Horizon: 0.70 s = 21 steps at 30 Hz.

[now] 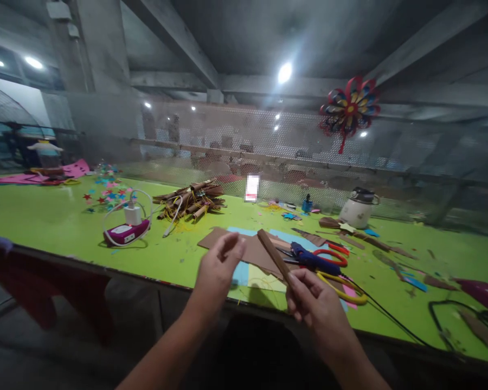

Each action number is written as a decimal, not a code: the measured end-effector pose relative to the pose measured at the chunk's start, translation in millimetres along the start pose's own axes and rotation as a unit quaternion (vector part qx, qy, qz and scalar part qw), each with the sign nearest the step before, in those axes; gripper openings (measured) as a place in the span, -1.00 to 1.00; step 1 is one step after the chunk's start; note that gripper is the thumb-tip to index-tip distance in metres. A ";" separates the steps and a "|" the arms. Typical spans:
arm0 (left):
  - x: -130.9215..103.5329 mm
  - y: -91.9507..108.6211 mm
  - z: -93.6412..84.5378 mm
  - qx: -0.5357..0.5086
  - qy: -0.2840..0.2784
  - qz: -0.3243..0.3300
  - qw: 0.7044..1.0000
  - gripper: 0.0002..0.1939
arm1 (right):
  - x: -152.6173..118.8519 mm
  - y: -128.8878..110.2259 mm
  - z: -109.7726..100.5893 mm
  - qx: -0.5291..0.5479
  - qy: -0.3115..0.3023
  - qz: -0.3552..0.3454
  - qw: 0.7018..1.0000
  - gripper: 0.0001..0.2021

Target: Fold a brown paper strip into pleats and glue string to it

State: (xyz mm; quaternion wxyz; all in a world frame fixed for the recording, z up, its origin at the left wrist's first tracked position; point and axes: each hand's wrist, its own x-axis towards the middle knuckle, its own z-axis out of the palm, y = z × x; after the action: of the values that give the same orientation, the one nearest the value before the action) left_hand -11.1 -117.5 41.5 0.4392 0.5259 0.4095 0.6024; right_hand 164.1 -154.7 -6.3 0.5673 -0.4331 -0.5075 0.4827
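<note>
My right hand (315, 303) grips the lower end of a rolled brown paper tube (273, 253) between thumb and fingers; the tube slants up to the left. My left hand (222, 262) is raised beside the tube's upper end, apart from it, fingers loosely curled and nothing seen in them. Under and behind the hands lie brown paper sheets (215, 238) and light blue sheets. A dark blue glue gun (315, 261) with a black cord lies right of the tube, next to red-handled scissors (344, 257) and yellow-handled scissors (345, 290).
A pile of brown paper tubes (191, 200) tangled with yellow string lies on the green table (166, 265). At left stand a purple power strip (126, 233) with a charger and colourful stars (109, 192). A white jug (355, 211) stands back right, below a hanging flower decoration (351, 108).
</note>
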 end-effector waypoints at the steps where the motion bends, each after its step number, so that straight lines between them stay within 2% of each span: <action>1: -3.4 1.4 5.9 -0.026 -0.020 -0.015 0.999 -0.51 | -1.1 -1.3 4.9 0.002 0.003 -0.005 1.000 -0.67; 3: -7.1 3.8 18.6 -0.086 -0.058 -0.020 0.994 -0.49 | -2.9 -3.5 15.3 0.000 0.009 -0.011 1.000 -0.66; 5: -6.3 5.8 29.4 -0.155 -0.072 -0.006 0.985 -0.48 | -4.2 -5.5 25.6 -0.009 0.016 -0.021 1.000 -0.65; 8: -0.8 6.6 36.8 -0.214 -0.031 -0.001 0.976 -0.50 | -5.1 -7.7 37.8 -0.023 0.019 -0.042 0.999 -0.63; 10: 2.1 5.9 35.5 -0.218 -0.008 -0.020 0.976 -0.55 | -5.2 -7.4 43.1 -0.038 0.022 -0.057 0.997 -0.63; 15: -3.0 3.7 24.6 -0.297 -0.050 -0.081 0.950 -0.64 | -4.3 0.9 48.4 -0.064 0.045 -0.088 0.993 -0.65; 19: -15.0 -3.6 21.3 -0.299 -0.028 -0.112 0.947 -0.66 | -2.2 4.7 50.2 -0.062 0.039 -0.090 0.993 -0.66; 21: -18.3 -8.7 21.3 -0.289 -0.064 -0.148 0.944 -0.70 | -0.8 4.1 51.0 -0.056 0.031 -0.085 0.994 -0.67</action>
State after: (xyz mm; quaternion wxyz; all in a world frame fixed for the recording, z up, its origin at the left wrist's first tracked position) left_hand 12.0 -132.0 30.5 0.6816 0.3470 0.2623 0.5884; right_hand 113.0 -154.8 -4.8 0.5965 -0.4344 -0.5510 0.3898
